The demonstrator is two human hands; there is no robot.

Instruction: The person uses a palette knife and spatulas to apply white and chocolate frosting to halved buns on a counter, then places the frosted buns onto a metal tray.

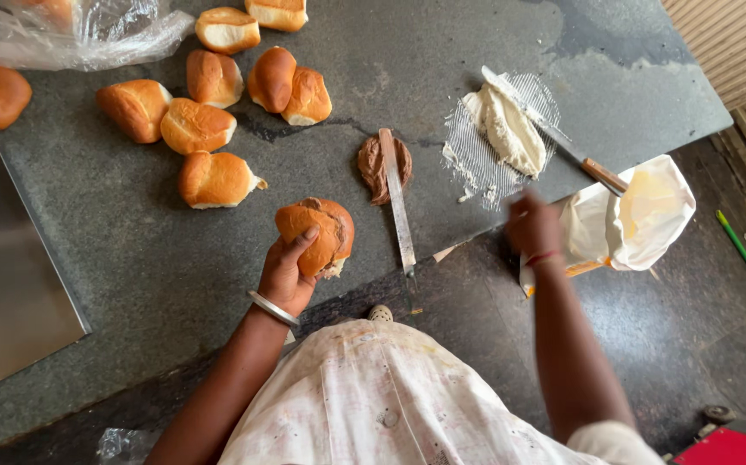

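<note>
Fingers of your left hand (287, 275) clamp the bun (317, 234); right hand (532, 226) blurred, grip unclear. Squeeze harder and filling may smear; knife (397, 200) overhangs the surface (132, 284) edge, could fall.

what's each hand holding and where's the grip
The left hand has its grip around the underside of a bun. The right hand is blurred; it appears to hold nothing.

Head cam, steep top-down, close over dark stone counter (175, 284) edge.
</note>
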